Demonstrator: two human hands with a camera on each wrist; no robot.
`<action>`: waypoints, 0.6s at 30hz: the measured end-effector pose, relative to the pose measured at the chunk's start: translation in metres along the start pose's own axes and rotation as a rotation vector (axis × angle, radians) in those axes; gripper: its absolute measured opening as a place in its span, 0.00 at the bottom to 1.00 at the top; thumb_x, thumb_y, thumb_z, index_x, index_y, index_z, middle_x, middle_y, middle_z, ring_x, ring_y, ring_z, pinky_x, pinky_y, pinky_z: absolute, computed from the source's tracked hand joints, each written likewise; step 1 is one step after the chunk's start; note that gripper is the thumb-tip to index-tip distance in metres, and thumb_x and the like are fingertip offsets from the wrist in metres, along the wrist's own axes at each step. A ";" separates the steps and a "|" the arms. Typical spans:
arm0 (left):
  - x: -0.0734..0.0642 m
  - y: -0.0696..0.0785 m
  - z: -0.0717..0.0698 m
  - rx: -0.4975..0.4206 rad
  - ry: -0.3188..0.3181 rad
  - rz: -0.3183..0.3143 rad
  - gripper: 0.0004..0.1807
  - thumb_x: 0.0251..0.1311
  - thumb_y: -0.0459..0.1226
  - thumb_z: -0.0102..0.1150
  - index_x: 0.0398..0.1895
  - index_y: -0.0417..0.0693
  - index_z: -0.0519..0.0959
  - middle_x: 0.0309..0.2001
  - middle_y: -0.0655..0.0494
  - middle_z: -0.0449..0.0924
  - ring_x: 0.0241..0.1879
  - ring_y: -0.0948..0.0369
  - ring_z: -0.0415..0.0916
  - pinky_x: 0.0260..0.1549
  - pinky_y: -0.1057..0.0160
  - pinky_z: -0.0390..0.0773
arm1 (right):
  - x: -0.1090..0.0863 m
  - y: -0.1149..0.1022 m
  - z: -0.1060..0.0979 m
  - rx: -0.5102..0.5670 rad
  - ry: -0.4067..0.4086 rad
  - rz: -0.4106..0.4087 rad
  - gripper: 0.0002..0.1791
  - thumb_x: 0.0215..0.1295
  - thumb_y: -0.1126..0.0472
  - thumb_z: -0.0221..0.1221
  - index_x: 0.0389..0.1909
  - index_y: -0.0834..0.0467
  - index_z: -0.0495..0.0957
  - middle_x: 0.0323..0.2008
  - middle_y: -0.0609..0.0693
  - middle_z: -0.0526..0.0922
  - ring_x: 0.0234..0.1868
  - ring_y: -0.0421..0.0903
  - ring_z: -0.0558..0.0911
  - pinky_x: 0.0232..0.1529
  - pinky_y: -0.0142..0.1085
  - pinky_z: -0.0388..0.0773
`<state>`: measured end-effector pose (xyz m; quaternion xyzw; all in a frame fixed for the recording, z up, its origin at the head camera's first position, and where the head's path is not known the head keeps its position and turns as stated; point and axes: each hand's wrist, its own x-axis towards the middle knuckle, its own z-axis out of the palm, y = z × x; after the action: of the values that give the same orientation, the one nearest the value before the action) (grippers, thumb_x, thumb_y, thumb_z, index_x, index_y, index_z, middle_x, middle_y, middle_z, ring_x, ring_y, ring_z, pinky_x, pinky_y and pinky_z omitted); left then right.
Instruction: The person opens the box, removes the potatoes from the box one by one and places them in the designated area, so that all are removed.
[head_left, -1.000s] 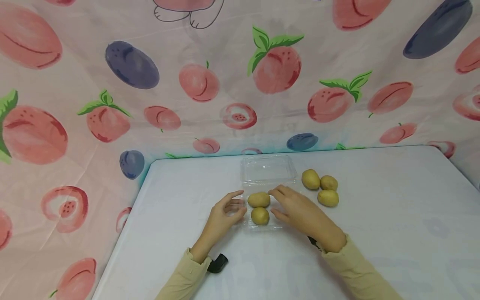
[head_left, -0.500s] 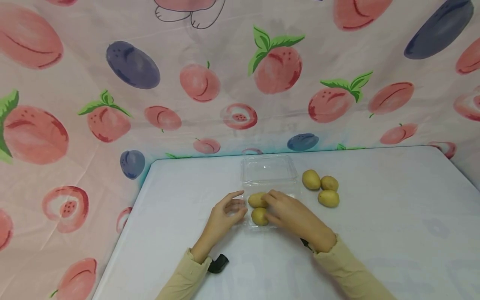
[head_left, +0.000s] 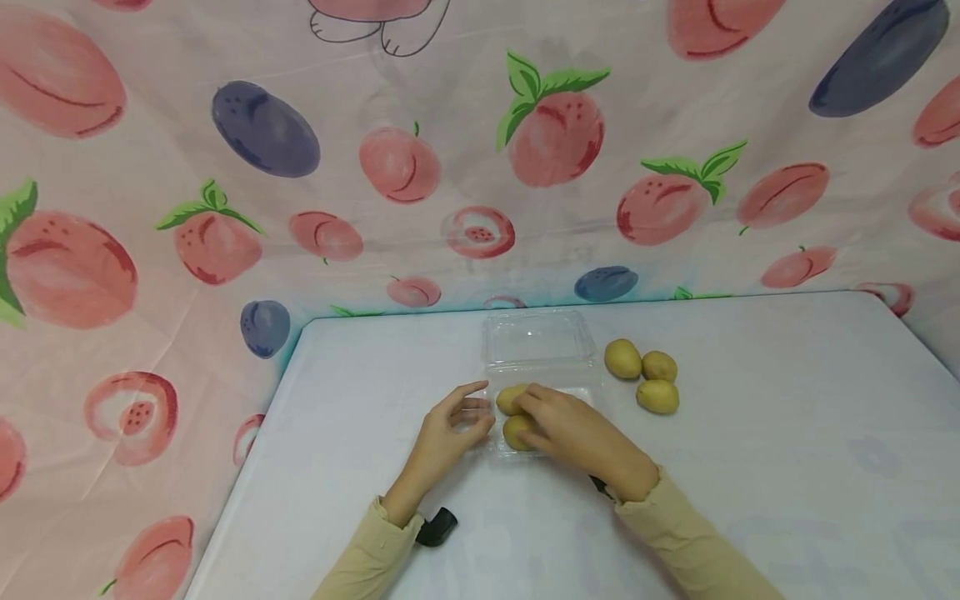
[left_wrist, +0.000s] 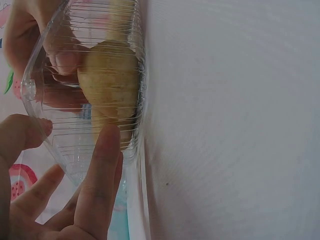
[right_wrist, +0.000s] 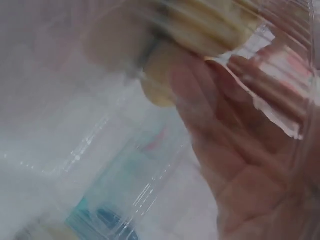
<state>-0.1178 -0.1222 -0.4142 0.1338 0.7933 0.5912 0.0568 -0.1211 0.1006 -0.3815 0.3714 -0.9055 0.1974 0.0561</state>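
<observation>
head view forward and down, wrists close

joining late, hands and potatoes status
Left hand at clear container, left side. Right hand over two potatoes inside, grip unclear. Three potatoes outside, right. Lid open, not blocking.

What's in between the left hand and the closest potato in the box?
The box's clear, ridged wall is between the left hand and that potato. The left wrist view shows the potato through it.

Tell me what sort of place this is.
Probably a makeshift tabletop workspace: a white table, a fruit-printed backdrop behind it, and an open clear plastic container with three potatoes beside it.
</observation>
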 end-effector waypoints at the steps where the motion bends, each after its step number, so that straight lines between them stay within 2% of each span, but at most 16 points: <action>1: 0.000 0.000 0.000 -0.003 -0.001 -0.004 0.29 0.65 0.36 0.64 0.68 0.46 0.70 0.53 0.42 0.81 0.51 0.50 0.81 0.41 0.67 0.85 | 0.000 0.000 0.000 0.002 -0.003 0.001 0.16 0.62 0.58 0.68 0.47 0.63 0.81 0.43 0.51 0.81 0.40 0.44 0.82 0.42 0.36 0.83; 10: 0.000 0.002 0.000 -0.029 -0.001 -0.009 0.29 0.65 0.36 0.64 0.69 0.46 0.70 0.53 0.41 0.80 0.52 0.49 0.81 0.41 0.65 0.86 | 0.005 -0.003 0.000 0.073 -0.067 0.057 0.17 0.61 0.58 0.69 0.46 0.64 0.82 0.41 0.51 0.80 0.35 0.43 0.81 0.37 0.33 0.82; 18: 0.001 0.001 0.000 -0.014 0.004 -0.019 0.28 0.64 0.36 0.65 0.68 0.47 0.71 0.53 0.42 0.81 0.52 0.50 0.81 0.41 0.67 0.85 | 0.008 -0.004 0.000 0.095 -0.066 0.064 0.17 0.58 0.59 0.71 0.44 0.65 0.82 0.39 0.52 0.80 0.34 0.43 0.81 0.36 0.33 0.81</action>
<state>-0.1182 -0.1216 -0.4135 0.1247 0.7905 0.5965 0.0615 -0.1244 0.0925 -0.3781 0.3509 -0.9079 0.2294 0.0021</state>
